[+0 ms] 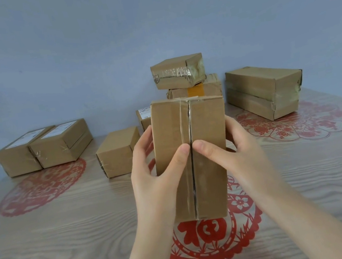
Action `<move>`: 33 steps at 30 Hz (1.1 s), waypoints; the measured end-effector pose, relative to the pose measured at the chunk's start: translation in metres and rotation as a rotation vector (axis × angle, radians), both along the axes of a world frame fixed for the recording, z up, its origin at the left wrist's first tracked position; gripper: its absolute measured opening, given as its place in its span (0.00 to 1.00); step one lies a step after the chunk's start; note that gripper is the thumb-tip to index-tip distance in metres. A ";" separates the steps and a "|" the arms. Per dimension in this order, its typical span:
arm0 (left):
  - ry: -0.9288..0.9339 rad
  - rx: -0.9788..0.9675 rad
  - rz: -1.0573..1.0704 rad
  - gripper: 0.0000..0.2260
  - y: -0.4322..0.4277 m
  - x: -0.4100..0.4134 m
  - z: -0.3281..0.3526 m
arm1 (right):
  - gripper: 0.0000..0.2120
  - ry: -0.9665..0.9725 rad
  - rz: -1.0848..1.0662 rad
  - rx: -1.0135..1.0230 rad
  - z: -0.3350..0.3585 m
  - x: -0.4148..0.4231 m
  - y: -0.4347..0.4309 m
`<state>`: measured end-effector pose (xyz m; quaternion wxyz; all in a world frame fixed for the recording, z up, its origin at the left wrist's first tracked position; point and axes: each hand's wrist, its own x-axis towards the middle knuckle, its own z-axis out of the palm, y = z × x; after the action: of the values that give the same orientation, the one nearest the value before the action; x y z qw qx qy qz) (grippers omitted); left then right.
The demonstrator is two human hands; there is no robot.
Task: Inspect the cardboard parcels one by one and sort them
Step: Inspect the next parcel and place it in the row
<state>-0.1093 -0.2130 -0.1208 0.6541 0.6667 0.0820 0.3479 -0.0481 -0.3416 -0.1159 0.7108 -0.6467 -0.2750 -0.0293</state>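
1. We held one long cardboard parcel (pixel 191 155) up in front of us above the wood-grain table (pixel 59 234), its taped centre seam facing us and running lengthwise.
2. Our left hand (pixel 152 176) gripped the parcel's left side, fingers wrapped behind it and the thumb pressed on the front just left of the seam.
3. Our right hand (pixel 234 155) clasped the right side the same way, its thumb lying on the front just right of the seam, so the two thumb tips nearly met.
4. Two labelled parcels (pixel 44 148) lay side by side, touching, at the far left of the table.
5. A small parcel (pixel 118 151) sat just left of the held one.
6. Behind the held parcel we saw a tape-wrapped parcel (pixel 177 73) resting on a parcel with an orange stripe (pixel 195 91).
7. A large parcel (pixel 264 92) lay at the far right.
8. Red paper-cut decorations (pixel 206 241) were spread over the tabletop, one directly beneath our hands.
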 end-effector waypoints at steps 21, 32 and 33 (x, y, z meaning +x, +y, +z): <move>-0.051 -0.001 -0.092 0.34 -0.004 0.002 -0.004 | 0.30 -0.007 -0.012 0.031 -0.001 -0.001 -0.001; -0.029 0.040 -0.137 0.37 -0.003 0.004 -0.007 | 0.21 0.049 0.010 0.071 -0.004 0.002 -0.001; -0.036 0.047 -0.123 0.37 -0.003 0.004 -0.008 | 0.25 0.039 0.026 0.077 -0.005 0.001 0.000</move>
<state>-0.1050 -0.2155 -0.1285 0.6596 0.6793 0.0209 0.3210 -0.0473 -0.3416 -0.1213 0.7407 -0.6158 -0.2680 -0.0183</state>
